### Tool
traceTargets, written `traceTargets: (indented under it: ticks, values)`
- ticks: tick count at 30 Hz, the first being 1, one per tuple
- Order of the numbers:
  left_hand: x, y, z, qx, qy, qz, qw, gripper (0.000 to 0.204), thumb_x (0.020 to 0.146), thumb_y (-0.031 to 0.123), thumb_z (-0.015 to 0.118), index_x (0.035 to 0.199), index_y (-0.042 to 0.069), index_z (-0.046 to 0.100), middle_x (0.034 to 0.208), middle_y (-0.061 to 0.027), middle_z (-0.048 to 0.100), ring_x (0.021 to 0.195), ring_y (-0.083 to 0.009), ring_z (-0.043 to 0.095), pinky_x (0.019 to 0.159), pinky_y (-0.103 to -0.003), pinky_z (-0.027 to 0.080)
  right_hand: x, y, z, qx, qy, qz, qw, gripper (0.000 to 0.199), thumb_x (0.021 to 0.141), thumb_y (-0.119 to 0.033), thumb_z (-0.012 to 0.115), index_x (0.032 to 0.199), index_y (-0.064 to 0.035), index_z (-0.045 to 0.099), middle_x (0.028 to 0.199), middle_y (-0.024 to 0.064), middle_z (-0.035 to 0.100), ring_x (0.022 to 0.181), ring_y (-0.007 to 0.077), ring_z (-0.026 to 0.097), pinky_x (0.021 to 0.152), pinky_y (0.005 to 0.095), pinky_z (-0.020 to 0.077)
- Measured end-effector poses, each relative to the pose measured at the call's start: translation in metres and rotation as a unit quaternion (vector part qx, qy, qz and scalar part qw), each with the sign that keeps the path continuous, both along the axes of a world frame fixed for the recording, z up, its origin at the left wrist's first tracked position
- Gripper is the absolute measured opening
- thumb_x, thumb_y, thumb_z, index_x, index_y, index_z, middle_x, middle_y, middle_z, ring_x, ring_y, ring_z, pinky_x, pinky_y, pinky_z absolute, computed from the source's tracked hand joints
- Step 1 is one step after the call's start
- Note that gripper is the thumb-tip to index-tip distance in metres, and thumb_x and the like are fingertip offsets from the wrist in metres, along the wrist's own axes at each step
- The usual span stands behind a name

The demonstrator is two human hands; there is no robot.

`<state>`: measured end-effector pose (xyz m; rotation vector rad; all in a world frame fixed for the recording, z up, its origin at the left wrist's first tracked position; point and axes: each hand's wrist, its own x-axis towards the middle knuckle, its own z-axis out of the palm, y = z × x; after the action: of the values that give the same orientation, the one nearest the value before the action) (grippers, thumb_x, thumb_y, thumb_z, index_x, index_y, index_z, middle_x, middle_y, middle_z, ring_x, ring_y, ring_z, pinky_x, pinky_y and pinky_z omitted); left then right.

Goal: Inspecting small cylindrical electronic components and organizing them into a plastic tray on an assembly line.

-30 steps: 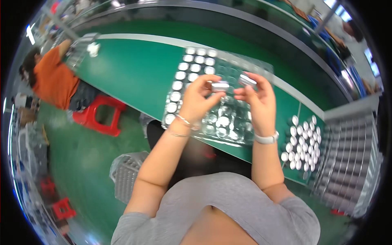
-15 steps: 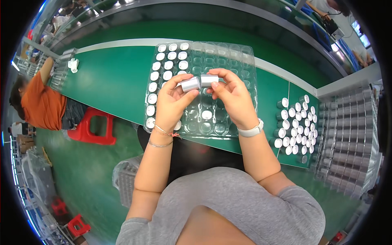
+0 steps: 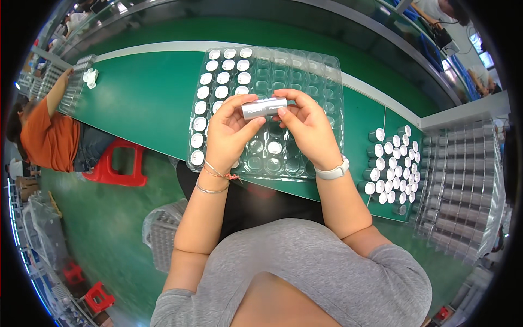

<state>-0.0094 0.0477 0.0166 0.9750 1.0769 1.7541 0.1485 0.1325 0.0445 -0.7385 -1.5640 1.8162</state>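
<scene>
My left hand (image 3: 225, 129) grips a short silver-grey cylinder (image 3: 253, 110) with pale printing on its side. Between the thumb and fingers of my right hand (image 3: 311, 128) is a similar silver-grey cylinder (image 3: 276, 106). Both lie roughly in line, end to end and seemingly touching, above a clear plastic tray (image 3: 297, 78) with rows of moulded pockets. White-ended cylinders (image 3: 223, 77) fill several pockets in its left columns. One more white-ended cylinder (image 3: 274, 147) sits in a pocket near the front. My hands hide part of the tray's middle.
A cluster of loose white-ended cylinders (image 3: 397, 173) stands on the green table (image 3: 147, 90) at the right. Beyond it is a tall stack of clear trays (image 3: 463, 185). At the left are crumpled white tissue (image 3: 90, 78), a person in orange (image 3: 52, 141) and a red stool (image 3: 121, 163).
The two cylinders, tilted against each other before, now lie nearly in line, and their printed sides have turned into view. The whole view has shifted slightly.
</scene>
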Motion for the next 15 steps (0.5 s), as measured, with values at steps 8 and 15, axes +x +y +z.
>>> traceTargets:
  ticks: [8, 15]
  values:
    - [0.0006, -0.0010, 0.0019, 0.010, 0.002, -0.001, 1.000, 0.043, 0.080, -0.013, 0.068, 0.121, -0.004, 0.057, 0.120, -0.0082, 0.050, 0.112, -0.0202, 0.057, 0.097, -0.031, 0.049, -0.0006, -0.0016, 0.0037, 0.005, 0.021, -0.003, 1.000, 0.032, 0.095, -0.006, 0.055, 0.126, 0.0019, 0.053, 0.115, 0.0085, 0.062, 0.090, 0.0123, 0.060, 0.079, 0.0250, 0.0485]
    - [0.0018, -0.0028, 0.0057, -0.017, 0.001, -0.010, 1.000, 0.041, 0.081, -0.012, 0.066, 0.121, -0.003, 0.057, 0.123, -0.0118, 0.055, 0.113, -0.0197, 0.057, 0.097, -0.030, 0.049, 0.0001, -0.0003, 0.0027, 0.004, 0.013, 0.000, 1.000, 0.032, 0.095, -0.004, 0.055, 0.127, 0.0028, 0.053, 0.116, 0.0098, 0.062, 0.090, 0.0130, 0.061, 0.079, 0.0258, 0.0500]
